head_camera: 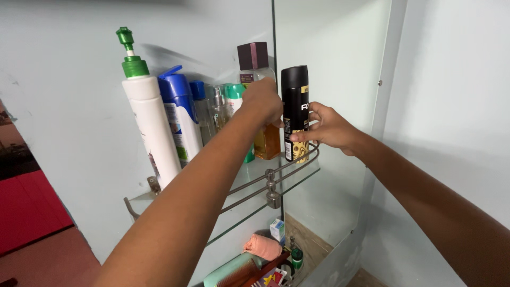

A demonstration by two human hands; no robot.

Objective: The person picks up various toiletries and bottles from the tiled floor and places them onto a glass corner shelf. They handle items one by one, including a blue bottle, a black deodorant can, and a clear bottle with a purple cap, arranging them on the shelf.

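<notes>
Arranging step: your right hand (325, 127) grips the black spray can (295, 111) on the glass shelf (249, 175); your left hand (261, 101) closes on the amber bottle (265, 141) beside it. Next, lift carefully over the rail (276, 172).

**A:** Where are the person's arms?

**B:** Both bare forearms reach forward and upward, away from the camera. The left arm enters from the bottom centre and rises on a diagonal; the right arm enters from the lower right corner and angles up and leftward.

**A:** And the hands?

**B:** The left hand (261, 101) is raised, seen from the back, its knuckles bent and fingers curled forward out of sight, so its grip cannot be judged. The right hand (326, 127) sits just beside it, slightly lower, wrist straight, thumb and fingertips pinched together at its left edge. The two hands are near, not touching.
</notes>
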